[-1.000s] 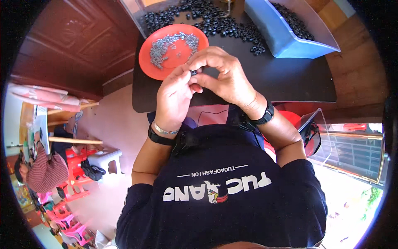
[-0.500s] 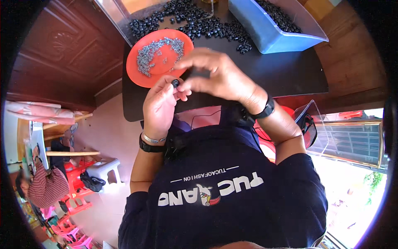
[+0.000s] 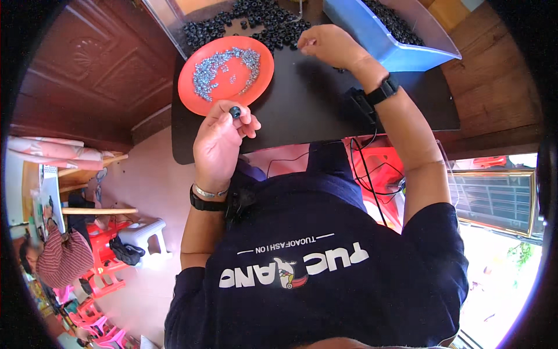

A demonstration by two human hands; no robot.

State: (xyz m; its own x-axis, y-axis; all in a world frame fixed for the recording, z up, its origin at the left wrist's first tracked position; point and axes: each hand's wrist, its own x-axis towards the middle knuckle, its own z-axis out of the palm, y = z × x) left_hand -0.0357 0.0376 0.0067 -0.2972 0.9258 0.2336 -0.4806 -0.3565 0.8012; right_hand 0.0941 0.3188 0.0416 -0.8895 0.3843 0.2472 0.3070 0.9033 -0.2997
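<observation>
Between the thumb and index finger of my left hand [image 3: 218, 139] sits a small, round black part [image 3: 235, 111] with a hole in its end. That hand is just below the near rim of an orange-red plate [image 3: 189, 96], which holds many tiny silvery metal pieces [image 3: 204, 75]. Farther off, my right hand [image 3: 334, 47] is at the right edge of a loose pile of similar black parts [image 3: 282, 32]. Its fingers are curled closed, and whatever lies between the fingertips is too small to make out.
A blue translucent bin [image 3: 389, 53] holding more black parts stands at the back right of the dark table [image 3: 279, 116]. A clear panel edge [image 3: 165, 26] borders the pile on the left. A dark device with a cable [image 3: 357, 107] hangs by my right wrist.
My right hand has left my left hand and moved up and right to the pile of black parts. My left hand keeps the black part and has shifted slightly left.
</observation>
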